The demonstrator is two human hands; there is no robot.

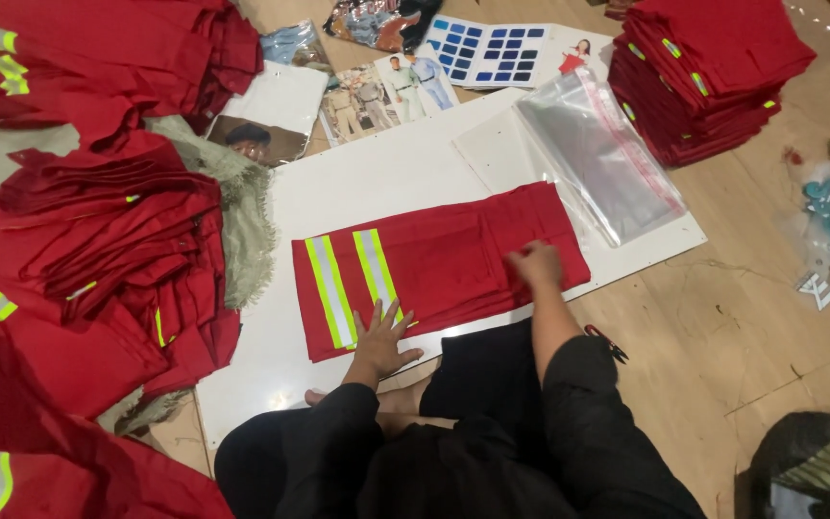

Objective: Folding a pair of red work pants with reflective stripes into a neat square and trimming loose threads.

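The folded red garment (439, 264) with two reflective stripes lies on the white board (377, 183), just in front of the person's knees. The left hand (379, 338) rests flat on its near edge, fingers spread, gripping nothing. The right hand (535, 262) is curled and pinches the cloth at the right end. Clear plastic bags (598, 159) lie just beyond the garment, and a neat stack of folded red garments (713, 67) sits further right. A loose heap of red garments (98, 240) lies to the left.
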